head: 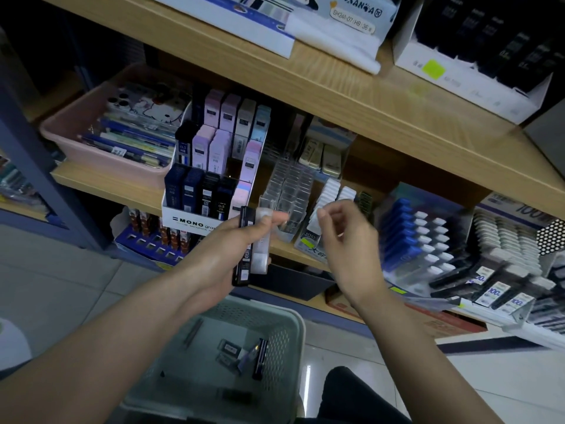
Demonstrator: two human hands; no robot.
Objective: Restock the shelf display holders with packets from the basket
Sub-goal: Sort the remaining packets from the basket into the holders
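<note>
My left hand (pixel 226 240) grips a small stack of slim packets (pixel 252 249), one black and one clear, in front of the middle shelf. My right hand (pixel 342 234) hovers just to the right of them with its fingers loosely curled and its thumb and forefinger close together; it is blurred and I see nothing in it. Behind the hands stand a white MONO display holder (pixel 186 220) with dark and pastel packets and a clear acrylic holder (pixel 290 191). The pale green basket (pixel 293 325) sits below, with a few packets (pixel 244 353) on its bottom.
A pink tray (pixel 64 130) with pens and a phone case sits on the shelf at the left. Blue and white packets (pixel 409 231) and black stock fill the displays at the right. A wooden shelf edge (pixel 367 96) overhangs above. My dark-clad knee (pixel 351 393) is beside the basket.
</note>
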